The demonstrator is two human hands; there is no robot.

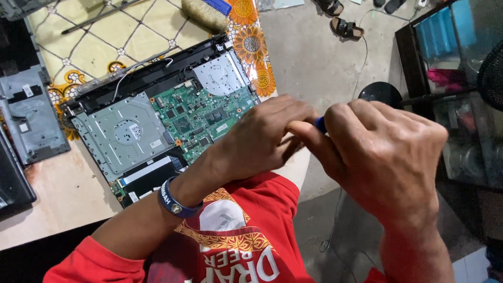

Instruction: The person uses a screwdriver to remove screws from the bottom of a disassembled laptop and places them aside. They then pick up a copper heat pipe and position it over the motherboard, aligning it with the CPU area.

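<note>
Both hands' fingers (309,133) on blue tool (320,124), white label (155,143) on opened laptop (157,115)

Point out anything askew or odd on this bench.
The opened laptop lies askew, its corner overhanging the table edge. A white wire trails loose across its hinge.

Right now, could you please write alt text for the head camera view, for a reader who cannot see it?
Two bare hands meet above a table edge: the right hand grips a small blue-handled tool, and the left hand touches its tip. Behind them lies an opened laptop with its green circuit board exposed.
</note>
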